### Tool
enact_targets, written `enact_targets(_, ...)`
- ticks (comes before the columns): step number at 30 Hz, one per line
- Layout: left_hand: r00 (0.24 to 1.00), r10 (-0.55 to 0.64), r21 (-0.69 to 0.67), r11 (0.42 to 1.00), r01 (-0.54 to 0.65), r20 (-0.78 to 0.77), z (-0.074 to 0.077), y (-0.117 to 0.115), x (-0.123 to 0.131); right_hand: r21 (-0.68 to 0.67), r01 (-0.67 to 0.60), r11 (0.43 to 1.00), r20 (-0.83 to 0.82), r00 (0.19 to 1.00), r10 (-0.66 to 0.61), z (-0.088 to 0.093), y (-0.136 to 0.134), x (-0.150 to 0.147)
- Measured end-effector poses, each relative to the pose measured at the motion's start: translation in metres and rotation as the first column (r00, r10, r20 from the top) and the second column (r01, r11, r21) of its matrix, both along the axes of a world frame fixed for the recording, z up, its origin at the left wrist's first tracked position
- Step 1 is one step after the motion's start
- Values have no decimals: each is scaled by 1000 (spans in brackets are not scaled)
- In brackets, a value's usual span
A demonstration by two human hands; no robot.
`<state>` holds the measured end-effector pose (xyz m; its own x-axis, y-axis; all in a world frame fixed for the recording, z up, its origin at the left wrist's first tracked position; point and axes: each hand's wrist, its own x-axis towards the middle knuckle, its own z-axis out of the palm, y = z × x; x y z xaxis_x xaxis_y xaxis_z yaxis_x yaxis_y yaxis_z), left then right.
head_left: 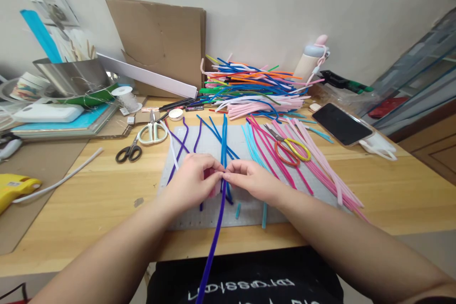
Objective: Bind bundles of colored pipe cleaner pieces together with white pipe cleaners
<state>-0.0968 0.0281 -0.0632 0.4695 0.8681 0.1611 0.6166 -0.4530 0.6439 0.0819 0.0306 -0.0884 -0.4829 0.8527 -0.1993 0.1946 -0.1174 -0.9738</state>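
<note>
My left hand [195, 178] and my right hand [253, 179] meet over a grey mat, fingertips pinched together. Between them is the upper end of a purple pipe cleaner [217, 232], which hangs down toward my lap. A small pink piece [214, 189] shows partly behind the fingers of my left hand; what it is I cannot make out. Blue pipe cleaners [224, 140] lie just beyond the hands, with purple ones [197, 135] to their left. Light blue [254, 149] and pink pipe cleaners [320, 178] spread out on the right.
Red-and-yellow scissors [292, 149] lie on the pink strands. Black scissors [128, 153] and pale green scissors [153, 133] sit left of the mat [192, 218]. Behind are a multicoloured pipe cleaner pile [256, 85] and cardboard [160, 42]. A phone [342, 124] lies right, a yellow glue gun [16, 187] left.
</note>
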Motion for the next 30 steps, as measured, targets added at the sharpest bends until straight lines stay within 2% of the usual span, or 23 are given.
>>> enact_targets(8,999,11,96,995,-7,-43,1,-2,0,-216,-4,976,-168,985,-33,6,0,1)
enact_targets(12,998,15,146,989,-5,-65,2,-4,1,-216,-16,976,-170,985,-22,6,0,2)
enact_targets(15,999,22,134,991,-16,-47,3,-4,1,-177,16,984,-131,991,-40,5,-1,2)
enact_targets(18,999,53,56,997,-53,11,2,-3,1,-114,43,993,-100,994,-54,2,-2,2)
enact_targets(21,990,90,-85,993,-81,105,-1,-2,1,-17,55,998,-44,997,-56,-1,-1,1)
enact_targets(26,972,165,-296,949,-110,168,-1,-1,0,91,75,993,11,997,-76,2,-3,0)
enact_targets(30,965,194,-375,920,-116,176,1,-1,1,116,82,990,40,995,-87,5,-6,0)
